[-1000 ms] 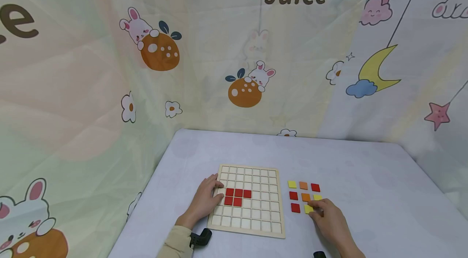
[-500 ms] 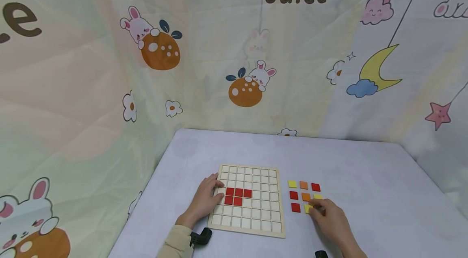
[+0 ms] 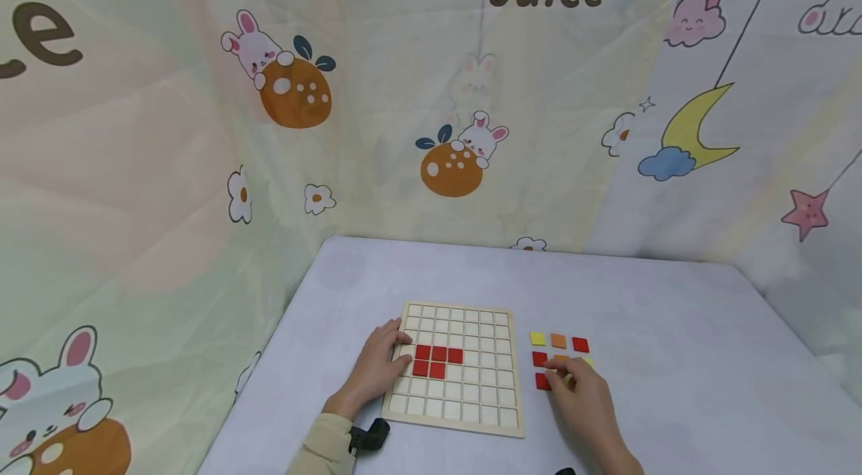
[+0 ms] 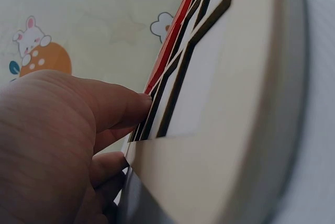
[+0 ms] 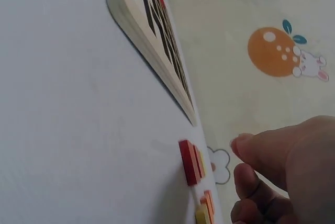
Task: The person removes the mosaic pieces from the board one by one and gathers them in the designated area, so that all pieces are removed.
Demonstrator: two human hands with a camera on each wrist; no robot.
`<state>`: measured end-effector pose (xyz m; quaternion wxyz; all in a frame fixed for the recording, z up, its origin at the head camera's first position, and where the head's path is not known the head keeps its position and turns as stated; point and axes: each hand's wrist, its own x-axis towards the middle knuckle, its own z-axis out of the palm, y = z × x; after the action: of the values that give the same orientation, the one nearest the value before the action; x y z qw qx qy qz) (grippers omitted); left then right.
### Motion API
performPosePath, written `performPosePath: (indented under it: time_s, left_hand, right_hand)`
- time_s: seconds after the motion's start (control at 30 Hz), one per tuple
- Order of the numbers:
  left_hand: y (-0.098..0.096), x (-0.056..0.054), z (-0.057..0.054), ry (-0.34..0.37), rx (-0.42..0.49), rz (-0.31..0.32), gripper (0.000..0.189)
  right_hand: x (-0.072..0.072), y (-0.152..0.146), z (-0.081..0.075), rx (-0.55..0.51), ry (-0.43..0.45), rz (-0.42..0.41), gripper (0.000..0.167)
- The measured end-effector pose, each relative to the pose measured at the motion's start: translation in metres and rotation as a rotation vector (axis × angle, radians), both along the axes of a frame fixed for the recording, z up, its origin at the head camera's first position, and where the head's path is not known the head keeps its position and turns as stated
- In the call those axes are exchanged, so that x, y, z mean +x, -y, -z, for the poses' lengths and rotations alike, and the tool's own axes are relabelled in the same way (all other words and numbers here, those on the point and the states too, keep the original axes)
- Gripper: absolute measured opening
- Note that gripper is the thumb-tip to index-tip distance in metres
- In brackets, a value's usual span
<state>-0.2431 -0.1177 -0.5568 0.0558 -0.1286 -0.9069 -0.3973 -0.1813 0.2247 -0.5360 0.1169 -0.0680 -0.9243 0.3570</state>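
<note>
A wooden grid board [image 3: 471,393] lies on the table, several red square tiles [image 3: 438,354] set in its cells. My left hand [image 3: 373,366] rests along the board's left edge, thumb and fingertips touching the rim; the left wrist view shows the thumb [image 4: 123,103] over the frame. To the board's right lie loose red, orange [image 3: 558,340] and yellow [image 3: 537,339] tiles. My right hand [image 3: 582,400] hovers over the near ones, fingertips by a red tile [image 3: 542,381]. Thumb and finger stand slightly apart in the right wrist view, nothing visible between them. The hand hides some tiles.
A pale cloth covers the table [image 3: 707,355]. Behind it hangs a printed curtain [image 3: 377,86] with rabbits and oranges. A black wrist device [image 3: 370,435] sits on the left wrist.
My right hand has moved left, from the near yellow tile to the near red tile. The left hand and board have stayed in place.
</note>
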Motion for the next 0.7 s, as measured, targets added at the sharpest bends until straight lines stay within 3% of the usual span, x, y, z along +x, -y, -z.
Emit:
performPosePath:
  time_s: [0.3,0.7]
  left_hand:
    - [0.000,0.001,-0.001,0.010,-0.003,-0.003,0.017]
    - [-0.001,0.001,-0.002,-0.003,-0.001,-0.001,0.016]
  right_hand:
    - [-0.001,0.036,0.003,-0.113,-0.047,-0.079,0.014]
    - [-0.003,0.078,-0.003,-0.096,-0.047,-0.228,0.013]
